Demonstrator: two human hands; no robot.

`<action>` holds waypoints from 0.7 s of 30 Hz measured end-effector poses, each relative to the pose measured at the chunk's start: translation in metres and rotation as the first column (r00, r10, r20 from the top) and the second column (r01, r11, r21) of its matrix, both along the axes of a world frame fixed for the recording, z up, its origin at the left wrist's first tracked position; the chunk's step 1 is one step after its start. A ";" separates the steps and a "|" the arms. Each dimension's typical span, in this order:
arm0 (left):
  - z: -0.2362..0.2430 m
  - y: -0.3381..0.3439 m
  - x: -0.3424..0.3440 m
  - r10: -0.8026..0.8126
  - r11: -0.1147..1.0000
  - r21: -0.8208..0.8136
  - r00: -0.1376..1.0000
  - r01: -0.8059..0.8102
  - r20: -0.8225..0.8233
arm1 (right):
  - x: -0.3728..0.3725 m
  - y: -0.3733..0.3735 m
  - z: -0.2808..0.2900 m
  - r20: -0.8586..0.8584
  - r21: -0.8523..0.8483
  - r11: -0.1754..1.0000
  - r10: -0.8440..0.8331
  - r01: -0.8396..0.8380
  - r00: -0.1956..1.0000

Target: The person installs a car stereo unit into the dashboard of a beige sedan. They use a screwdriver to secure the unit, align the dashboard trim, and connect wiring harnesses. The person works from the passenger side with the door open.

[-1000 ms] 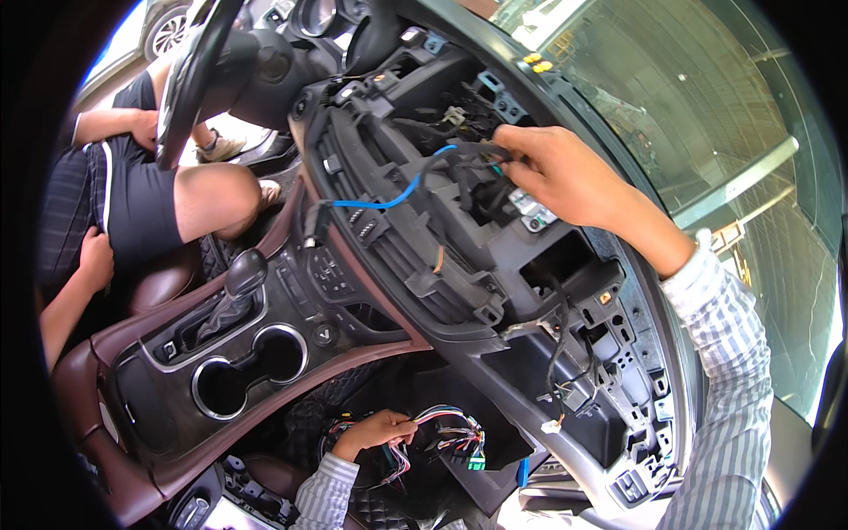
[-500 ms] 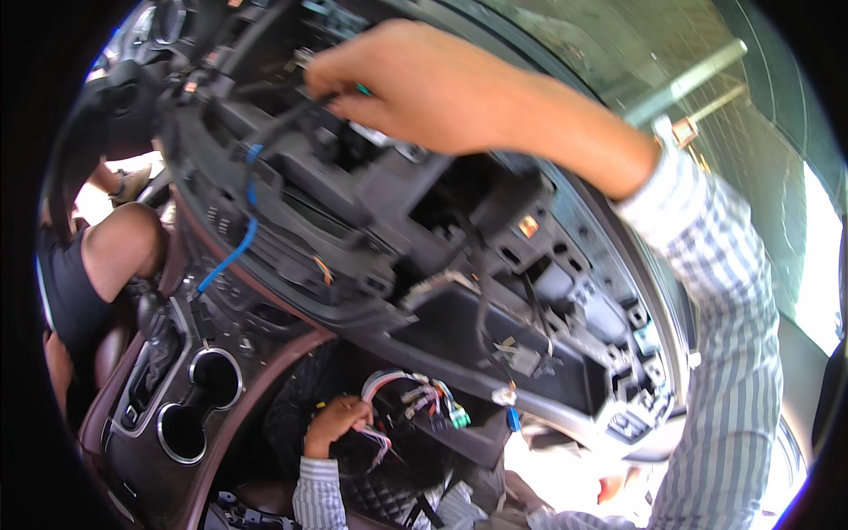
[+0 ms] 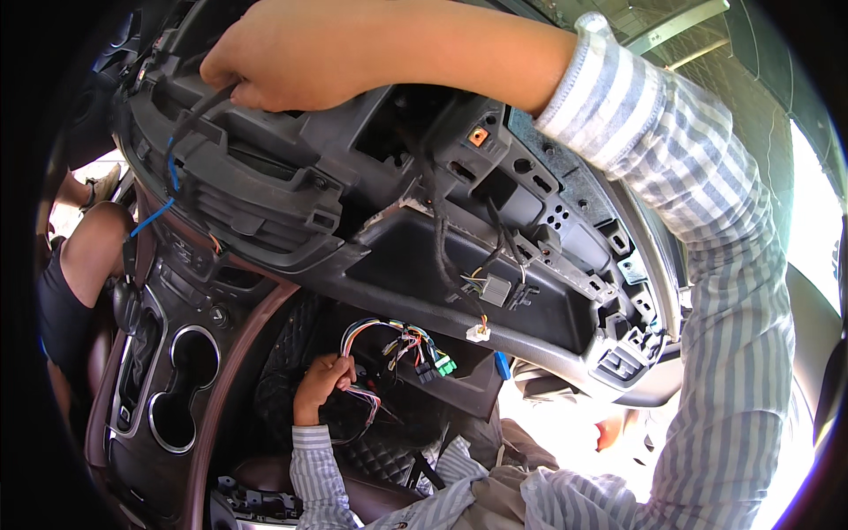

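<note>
My left hand [image 3: 325, 380] is closed round a wiring harness [image 3: 371, 325] of many-coloured wires, low in front of the dashboard. Its far end fans out to several plugs, among them a green connector [image 3: 446, 365]. Loose wire ends [image 3: 369, 402] hang below the fist. My right hand [image 3: 274, 62] reaches across the top of the opened dashboard [image 3: 353, 132], fingers pinched on a black cable [image 3: 196, 117]. That cable runs down to a blue length [image 3: 152, 217] over the air vents. The right fingertips are partly hidden behind the hand.
A grey connector [image 3: 495, 290] and a white plug [image 3: 478, 333] hang on wires by the dashboard's open tray [image 3: 397, 265]. At left are the console's cup holders [image 3: 173, 422] and gear lever [image 3: 132, 309]. Another person's knee [image 3: 99, 243] is beyond. The windscreen lies at upper right.
My view has shifted, and the dashboard sits further left and higher. My right hand appears further left and up, with the cable at its fingers. My left hand keeps hold of the harness.
</note>
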State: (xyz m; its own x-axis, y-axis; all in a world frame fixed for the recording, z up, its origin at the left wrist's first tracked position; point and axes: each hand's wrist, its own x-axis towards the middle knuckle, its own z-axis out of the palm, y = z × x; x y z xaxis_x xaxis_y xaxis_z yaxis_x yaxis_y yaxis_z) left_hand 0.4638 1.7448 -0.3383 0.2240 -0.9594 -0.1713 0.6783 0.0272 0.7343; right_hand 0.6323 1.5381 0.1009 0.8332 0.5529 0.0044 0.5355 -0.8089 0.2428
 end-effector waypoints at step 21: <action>0.016 -0.001 0.002 0.010 1.000 0.022 0.997 -0.012 0.071 | -0.122 -0.026 0.014 -0.170 -0.332 0.943 -0.082 0.021 0.982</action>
State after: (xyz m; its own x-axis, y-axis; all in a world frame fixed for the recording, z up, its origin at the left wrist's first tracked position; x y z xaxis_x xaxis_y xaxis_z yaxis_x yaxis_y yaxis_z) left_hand 0.4658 1.7440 -0.3225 0.2472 -0.9528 -0.1764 0.6239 0.0172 0.7813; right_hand 0.5107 1.5116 0.1150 0.8305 0.4548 -0.3214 0.5546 -0.7283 0.4025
